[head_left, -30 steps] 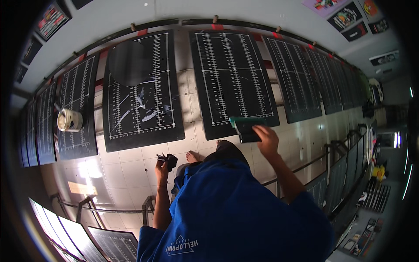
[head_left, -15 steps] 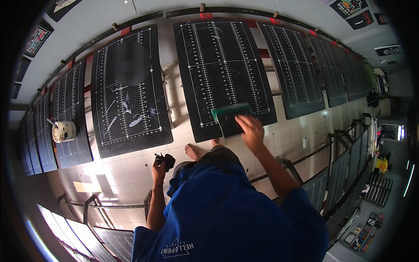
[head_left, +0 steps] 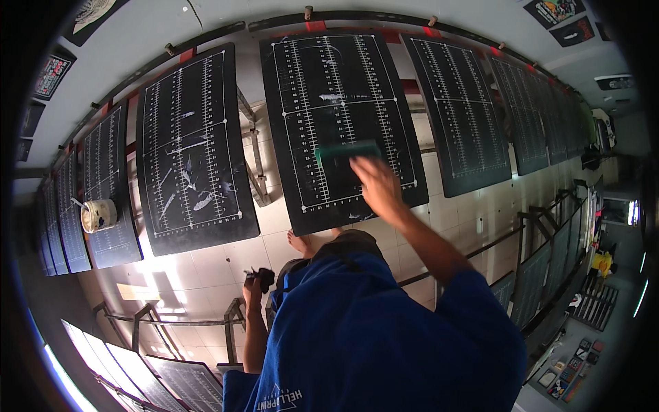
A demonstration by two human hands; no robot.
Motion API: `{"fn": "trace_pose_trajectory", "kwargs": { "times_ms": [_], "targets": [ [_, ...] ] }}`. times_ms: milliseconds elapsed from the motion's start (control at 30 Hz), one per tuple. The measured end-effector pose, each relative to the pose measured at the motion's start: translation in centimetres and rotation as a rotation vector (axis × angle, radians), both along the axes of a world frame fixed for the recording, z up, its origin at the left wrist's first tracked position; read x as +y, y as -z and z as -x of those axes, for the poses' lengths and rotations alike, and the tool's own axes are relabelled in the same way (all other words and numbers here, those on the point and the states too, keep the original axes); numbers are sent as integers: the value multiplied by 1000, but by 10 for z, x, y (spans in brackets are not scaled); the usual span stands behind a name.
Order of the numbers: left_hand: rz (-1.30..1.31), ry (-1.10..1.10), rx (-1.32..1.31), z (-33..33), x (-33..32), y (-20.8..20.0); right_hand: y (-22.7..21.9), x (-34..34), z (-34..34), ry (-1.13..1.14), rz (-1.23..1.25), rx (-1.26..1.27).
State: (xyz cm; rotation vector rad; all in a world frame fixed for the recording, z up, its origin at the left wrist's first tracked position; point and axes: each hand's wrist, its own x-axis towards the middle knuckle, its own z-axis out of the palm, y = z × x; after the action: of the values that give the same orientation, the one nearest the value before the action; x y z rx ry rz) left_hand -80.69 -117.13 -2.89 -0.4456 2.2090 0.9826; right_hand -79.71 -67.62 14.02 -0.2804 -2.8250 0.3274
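In my right hand point(head_left: 379, 184), fingers bent around it, is a long green squeegee point(head_left: 348, 152) laid across the middle of a black printing board point(head_left: 309, 218) with white ruler marks. The hand and tool are slightly smeared by motion. Whitish streaks point(head_left: 331, 97) show farther up this board. Down by my left hip, my left hand point(head_left: 254, 292) grips a small crumpled-looking black object point(head_left: 262, 277), its kind unclear. A second black board point(head_left: 154, 237) to the left carries several white paste smears point(head_left: 204, 200).
A whitish tub point(head_left: 99, 215) with a handle sticking out rests on a board farther left. More boards point(head_left: 456, 113) line the right. A dark metal rail point(head_left: 364, 15) runs behind them. Behind me stand metal frames point(head_left: 185, 320) over the tiled floor point(head_left: 213, 264).
My right hand has pushed the squeegee farther up the board and a bit left. Whitish streaks now show near the board's cross line. My left hand keeps its hold, slightly lower.
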Motion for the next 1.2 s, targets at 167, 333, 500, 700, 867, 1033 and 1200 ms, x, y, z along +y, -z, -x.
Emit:
{"fn": "trace_pose_trajectory", "kwargs": {
  "times_ms": [167, 333, 500, 700, 867, 1033, 1200],
  "targets": [
    [182, -45, -110, -73, -65, 60, 11, 36, -52, 76, -83, -38],
    [141, -96, -36, -76, -42, 25, -12, 98, 96, 320, -71, -30],
    [5, -159, -20, -40, 11, -9, -2, 53, 164, 204, -8, 101],
    [-146, -210, 7, -35, 31, 17, -16, -48, 4, -244, 103, -66],
    [-120, -185, -7, -64, 9, 53, -37, 6, -14, -41, 163, -159],
    [-7, -105, -51, -62, 16, 29, -12, -9, -25, 191, 80, -55],
    [-32, -186, 16, -64, 4, 39, -18, -63, -38, -265, 169, -82]
  ]
}}
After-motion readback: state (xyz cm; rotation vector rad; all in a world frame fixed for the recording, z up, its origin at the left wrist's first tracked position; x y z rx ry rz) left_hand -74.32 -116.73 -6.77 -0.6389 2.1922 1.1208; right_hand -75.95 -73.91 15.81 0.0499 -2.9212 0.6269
